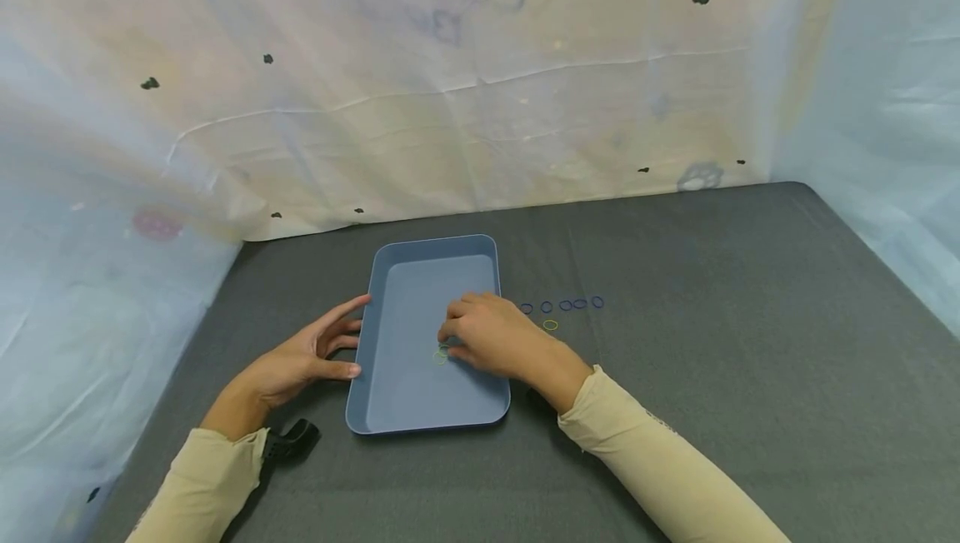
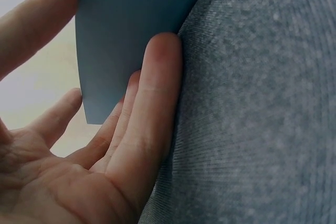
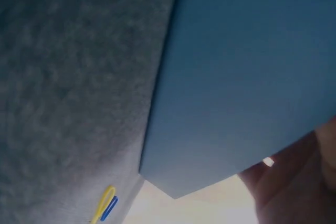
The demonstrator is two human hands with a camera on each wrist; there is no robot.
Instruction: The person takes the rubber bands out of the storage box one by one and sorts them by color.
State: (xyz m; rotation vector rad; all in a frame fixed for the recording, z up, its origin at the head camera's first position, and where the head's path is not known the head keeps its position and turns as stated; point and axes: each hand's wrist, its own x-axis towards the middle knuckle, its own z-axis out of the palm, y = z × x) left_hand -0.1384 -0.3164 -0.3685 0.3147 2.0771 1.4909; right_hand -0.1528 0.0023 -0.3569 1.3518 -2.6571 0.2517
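Note:
A blue-grey rectangular tray [image 1: 397, 393] lies on the dark cloth. My left hand [image 1: 300, 360] is at its left side, with fingers spread and fairly straight; in the left wrist view the fingertips touch the tray's outer wall [image 2: 113, 35]. Over the tray floor, my right hand [image 1: 491, 335] bends its fingers downward, thumb and forefinger right beside small yellow-green rubber bands [image 1: 439, 357]. I cannot tell whether a band is between those fingertips. The right wrist view shows mostly the tray's outer wall [image 3: 236, 77], which hides the right fingertips.
Right of the tray, several blue rubber bands [image 1: 566, 306] form a row on the grey cloth [image 1: 712, 343], with a yellow rubber band [image 1: 551, 325] just in front. A pale plastic sheet [image 1: 465, 151] hangs behind the table. A black strap [image 1: 292, 440] sits at the left wrist.

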